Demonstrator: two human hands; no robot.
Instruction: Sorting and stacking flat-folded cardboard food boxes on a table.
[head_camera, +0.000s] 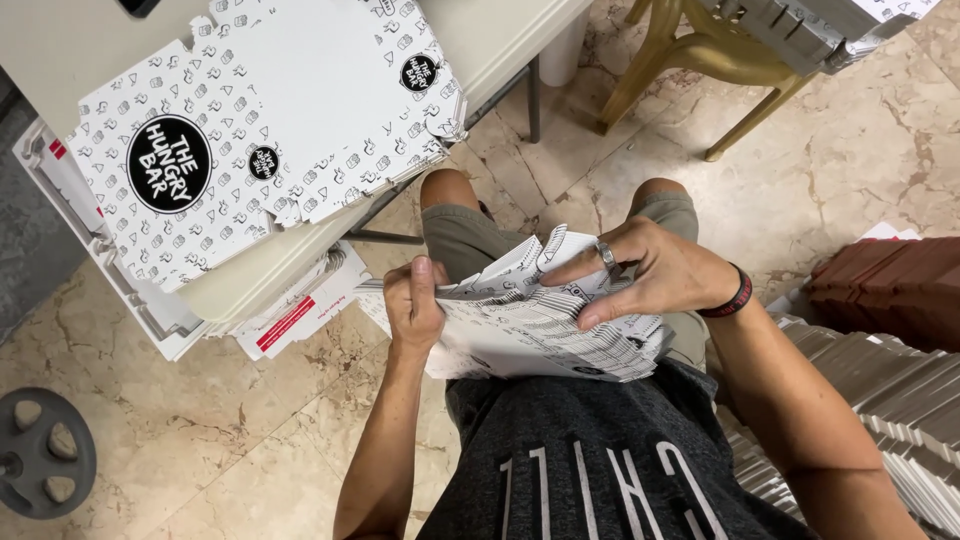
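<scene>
- Left hand (413, 305) pinches the near-left edge of a printed flat cardboard box (530, 325), thumb on top.
- Right hand (640, 272) presses curled, slightly spread fingers (575, 270) onto its top, over the lap.

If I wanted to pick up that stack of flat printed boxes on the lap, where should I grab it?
Probably by its two short ends, coming in from both sides. The stack lies flat across the thighs, wide and floppy, so one hand would let it sag. The left hand already pinches the left edge; the right hand presses on top.
</scene>
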